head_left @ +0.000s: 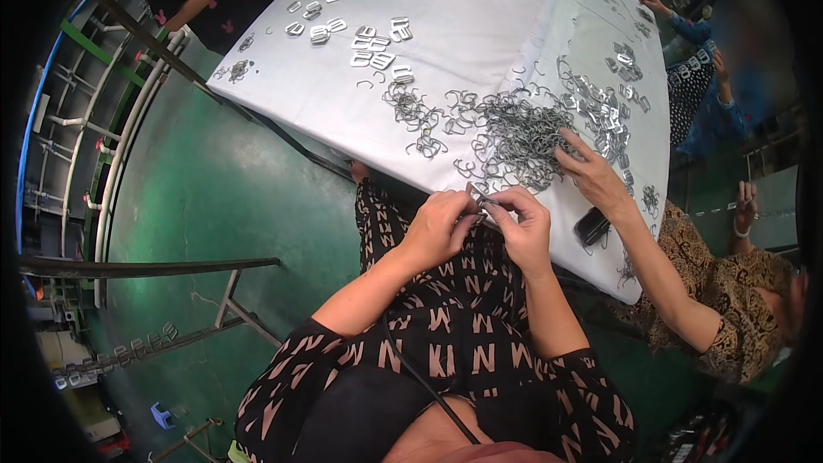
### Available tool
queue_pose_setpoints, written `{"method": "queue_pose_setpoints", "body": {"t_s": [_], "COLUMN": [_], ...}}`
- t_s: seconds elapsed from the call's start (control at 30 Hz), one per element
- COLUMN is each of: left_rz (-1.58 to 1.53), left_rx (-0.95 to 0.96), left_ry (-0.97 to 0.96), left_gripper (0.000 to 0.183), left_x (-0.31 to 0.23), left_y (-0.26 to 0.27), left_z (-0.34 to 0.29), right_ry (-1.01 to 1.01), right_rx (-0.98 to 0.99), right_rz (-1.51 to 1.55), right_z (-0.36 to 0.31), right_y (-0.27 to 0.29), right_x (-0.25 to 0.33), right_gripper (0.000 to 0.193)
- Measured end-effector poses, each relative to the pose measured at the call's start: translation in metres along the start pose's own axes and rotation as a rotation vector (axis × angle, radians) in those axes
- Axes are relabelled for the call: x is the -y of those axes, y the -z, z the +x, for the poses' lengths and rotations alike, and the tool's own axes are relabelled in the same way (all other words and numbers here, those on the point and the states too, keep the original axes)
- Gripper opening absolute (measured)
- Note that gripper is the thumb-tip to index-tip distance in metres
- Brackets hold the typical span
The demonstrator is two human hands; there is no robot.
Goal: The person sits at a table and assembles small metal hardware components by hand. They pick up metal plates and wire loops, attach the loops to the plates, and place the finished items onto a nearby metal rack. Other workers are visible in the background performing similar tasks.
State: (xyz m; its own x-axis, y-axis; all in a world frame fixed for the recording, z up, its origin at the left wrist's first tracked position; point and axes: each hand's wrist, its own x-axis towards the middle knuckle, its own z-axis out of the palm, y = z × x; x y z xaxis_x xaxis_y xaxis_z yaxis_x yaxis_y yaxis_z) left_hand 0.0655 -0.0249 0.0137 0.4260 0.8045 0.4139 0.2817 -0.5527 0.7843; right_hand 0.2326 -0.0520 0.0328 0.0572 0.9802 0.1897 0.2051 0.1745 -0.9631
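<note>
The only lettering is a pale, letter-like print repeated across the black patterned clothing (463, 356) of the person wearing the camera. The bench (467, 30) has a smooth white cover, its near edge just under the hands. On it spread a tangled heap of dark grey bent-wire metal hooks (521, 133) and, farther left, flat silvery rectangular slotted metal buckles (375, 50). The left hand (439, 225) and right hand (525, 227) meet at that edge, thumbs and fingertips pinching a small dark metal piece (482, 201) between them; its exact shape is hidden. To the right, a co-worker's hand (591, 173) has fingers spread at the heap's edge, with a black object (591, 227) below it. Left of the bench lie a glossy green floor (214, 180) and a rack of pale pipes (129, 141).
</note>
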Motion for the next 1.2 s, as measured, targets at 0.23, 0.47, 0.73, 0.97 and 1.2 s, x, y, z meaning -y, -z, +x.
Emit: {"method": "queue_pose_setpoints", "body": {"t_s": [0.23, 0.47, 0.73, 0.97, 1.2], "left_rz": [-0.083, 0.161, 0.586, 0.650, 0.614], "left_rx": [0.163, 0.027, -0.150, -0.161, 0.026], "left_ry": [0.058, 0.204, 0.252, 0.341, 0.393], "left_gripper": [0.014, 0.008, 0.009, 0.012, 0.015], "left_x": [0.006, 0.061, 0.112, 0.129, 0.119], "left_y": [0.021, 0.044, 0.033, 0.033, 0.040], "left_z": [0.000, 0.040, 0.087, 0.101, 0.098], "right_ry": [-0.023, -0.014, -0.003, 0.012, -0.017], "right_rx": [-0.050, -0.068, -0.099, -0.101, -0.088], "right_rz": [0.154, 0.200, 0.157, 0.130, 0.161], "right_z": [-0.011, -0.015, -0.022, -0.020, -0.018], "right_y": [-0.003, -0.003, 0.004, 0.007, 0.004], "right_x": [-0.009, -0.004, -0.006, -0.009, -0.013], "right_gripper": [0.005, 0.004, 0.004, 0.005, 0.006]}}
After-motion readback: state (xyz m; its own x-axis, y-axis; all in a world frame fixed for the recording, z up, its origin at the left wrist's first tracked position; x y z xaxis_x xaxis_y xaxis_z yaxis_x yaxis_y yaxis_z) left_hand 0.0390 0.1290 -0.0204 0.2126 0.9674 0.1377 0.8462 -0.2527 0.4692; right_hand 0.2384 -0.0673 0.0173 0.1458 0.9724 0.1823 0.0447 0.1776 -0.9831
